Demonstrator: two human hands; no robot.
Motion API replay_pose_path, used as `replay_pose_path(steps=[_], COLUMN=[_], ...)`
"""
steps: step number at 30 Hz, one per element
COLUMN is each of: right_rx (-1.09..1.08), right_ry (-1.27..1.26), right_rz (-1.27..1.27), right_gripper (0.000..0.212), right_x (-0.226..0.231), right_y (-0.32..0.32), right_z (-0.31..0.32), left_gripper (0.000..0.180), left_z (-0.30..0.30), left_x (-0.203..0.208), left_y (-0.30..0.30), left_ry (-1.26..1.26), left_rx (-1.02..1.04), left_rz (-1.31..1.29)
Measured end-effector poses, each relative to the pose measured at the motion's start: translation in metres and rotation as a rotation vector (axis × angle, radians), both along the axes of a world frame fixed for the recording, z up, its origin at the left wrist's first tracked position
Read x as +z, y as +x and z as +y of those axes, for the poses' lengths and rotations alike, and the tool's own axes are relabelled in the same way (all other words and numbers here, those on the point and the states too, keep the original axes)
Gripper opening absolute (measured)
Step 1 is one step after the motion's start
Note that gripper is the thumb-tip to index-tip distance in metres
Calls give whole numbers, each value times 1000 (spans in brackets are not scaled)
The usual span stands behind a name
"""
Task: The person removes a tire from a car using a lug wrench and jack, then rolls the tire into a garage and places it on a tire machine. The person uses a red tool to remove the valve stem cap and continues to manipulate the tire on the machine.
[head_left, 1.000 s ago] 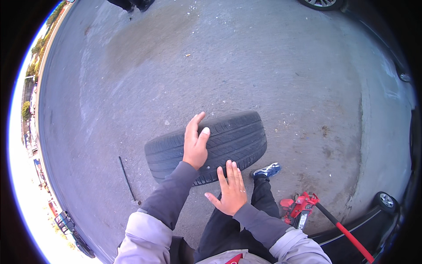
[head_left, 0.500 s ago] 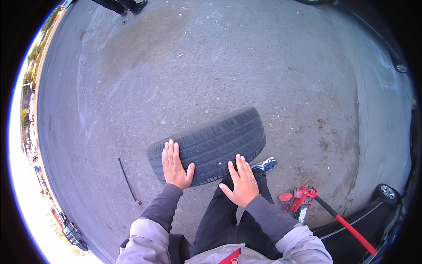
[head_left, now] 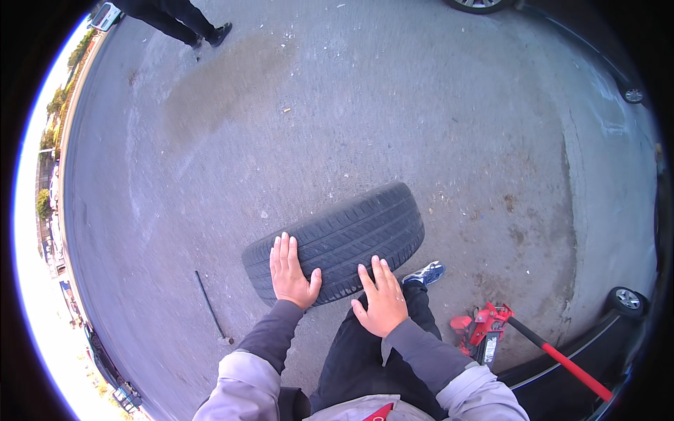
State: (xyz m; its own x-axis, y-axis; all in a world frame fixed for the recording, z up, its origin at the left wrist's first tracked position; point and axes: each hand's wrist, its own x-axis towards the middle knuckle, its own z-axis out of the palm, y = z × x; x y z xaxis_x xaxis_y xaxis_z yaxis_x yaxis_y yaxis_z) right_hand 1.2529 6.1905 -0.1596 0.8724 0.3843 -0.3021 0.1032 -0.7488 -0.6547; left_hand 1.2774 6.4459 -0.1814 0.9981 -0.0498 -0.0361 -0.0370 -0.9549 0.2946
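Observation:
A black car tire stands upright on its tread in front of my legs, set at a slant with its right end farther away. My left hand lies flat on the left part of the tread, thumb apart from the fingers. At the tread's near right side is my right hand, its fingers stretched out and their tips at the rubber. Neither hand grips anything. The tire's side faces are mostly hidden from above.
A red floor jack with a long red-and-black handle lies right, beside a dark car. A thin metal bar rests on the pavement at left. Another person's legs stand far left. My shoe is near the tire.
The whole view has shifted, so the ground and the tire sit lower in it. Both hands stay at the tread, and more of the other person's legs shows.

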Motion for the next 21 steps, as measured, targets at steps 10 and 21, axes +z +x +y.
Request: replay_pose_path(steps=[10, 21], right_rx=[-61, -197], right_ry=[85, 8], right_rz=[96, 51], right_gripper=[83, 83], right_x=[32, 19], right_y=[-62, -52], right_z=[-7, -41], left_gripper=[96, 104], left_z=[-49, -131], left_x=[3, 4], left_y=[8, 22], left_ry=[67, 133], left_rx=[-32, -14], left_rz=[0, 90])
